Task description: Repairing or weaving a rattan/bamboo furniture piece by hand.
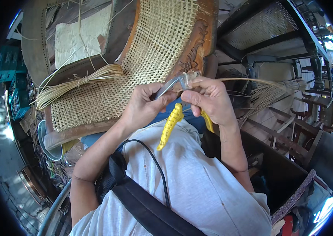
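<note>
Both hands are raised close together before the shirt. My left hand [144,103] is closed, thumb against fingers, on a flat grey strip [167,87] that looks like metal. My right hand [212,101] is closed too, with a long thin cane strand [245,80] running from its fingertips to the right. A plier-like tool with yellow ridged handles [170,126] hangs at the right hand, its handles spread apart; the fingers hide how it is held. Pale curled fibres [191,77] show at the right fingertips. Just beyond the hands is a woven cane panel [150,51] in a carved wooden frame [193,49].
A tied bundle of cane strands [83,80] lies on the woven panel. Another wooden frame [32,35] with small edge holes stands behind. Dark caned furniture [261,29] and loose strands [272,94] are at right. Green crates [9,65] and a bucket [50,147] are at left.
</note>
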